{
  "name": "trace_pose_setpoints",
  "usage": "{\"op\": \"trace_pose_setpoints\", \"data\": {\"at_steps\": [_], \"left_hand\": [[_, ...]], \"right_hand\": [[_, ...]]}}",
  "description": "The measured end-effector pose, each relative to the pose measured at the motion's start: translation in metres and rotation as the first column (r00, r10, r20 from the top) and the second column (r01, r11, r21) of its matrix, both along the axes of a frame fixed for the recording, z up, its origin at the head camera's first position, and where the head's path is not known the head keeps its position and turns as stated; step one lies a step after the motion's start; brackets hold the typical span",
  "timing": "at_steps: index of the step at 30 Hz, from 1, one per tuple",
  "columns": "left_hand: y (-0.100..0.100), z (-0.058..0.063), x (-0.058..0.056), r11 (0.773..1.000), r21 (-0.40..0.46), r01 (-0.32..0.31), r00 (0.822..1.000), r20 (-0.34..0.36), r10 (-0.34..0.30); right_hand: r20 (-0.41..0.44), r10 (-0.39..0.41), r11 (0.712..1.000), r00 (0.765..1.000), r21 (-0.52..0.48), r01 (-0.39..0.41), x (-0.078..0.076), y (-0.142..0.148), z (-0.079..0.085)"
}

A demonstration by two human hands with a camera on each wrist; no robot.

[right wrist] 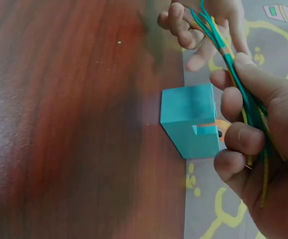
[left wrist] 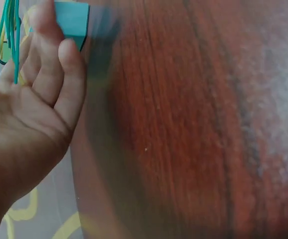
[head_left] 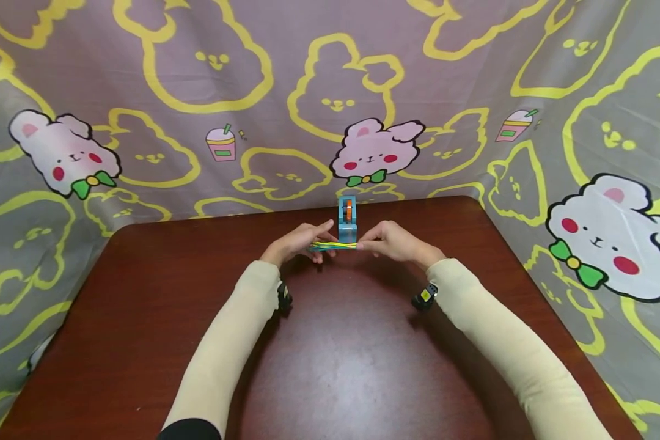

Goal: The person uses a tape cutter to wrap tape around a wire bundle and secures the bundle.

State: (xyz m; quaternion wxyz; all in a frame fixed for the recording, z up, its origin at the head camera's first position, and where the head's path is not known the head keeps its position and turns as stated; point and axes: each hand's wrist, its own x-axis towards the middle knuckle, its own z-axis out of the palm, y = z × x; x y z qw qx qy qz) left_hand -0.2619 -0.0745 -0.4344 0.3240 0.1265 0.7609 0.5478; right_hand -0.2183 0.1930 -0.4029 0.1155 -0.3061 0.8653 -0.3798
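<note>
A bundle of thin green and yellow wires (head_left: 332, 245) stretches sideways between my two hands. My right hand (head_left: 397, 243) pinches it between thumb and fingers, and the tail of the bundle runs into the palm in the right wrist view. A tan or orange band (right wrist: 225, 51) circles the wires just past the thumb. My left hand (head_left: 302, 239) is at the other end, thumb raised and fingers loosely extended; loose wire ends (left wrist: 12, 40) lie across it without a visible grip. Just beyond both hands stands a blue tape dispenser (head_left: 348, 231) with an orange core.
The dark red-brown wooden table (head_left: 330, 342) extends toward me and to both sides. A patterned cloth (head_left: 286, 122) with cartoon bears and rabbits rises along the back and sides. The tape dispenser stands near the table's back edge.
</note>
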Motion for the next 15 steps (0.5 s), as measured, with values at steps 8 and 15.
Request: {"op": "trace_pose_setpoints", "data": {"at_steps": [8,15], "left_hand": [[0.0009,-0.0005,-0.0035,0.994,-0.038,0.106,0.976,0.196,-0.097],[0.0030,0.0047,-0.0034,0.996,-0.033,0.079,0.980,0.185,-0.071]], "right_hand": [[-0.174,-0.020,0.999,0.984,0.045,0.028,0.0072,-0.0017,-0.0062],[-0.284,-0.031,0.997,0.958,0.056,0.048,0.0093,-0.0007,-0.0089]]}}
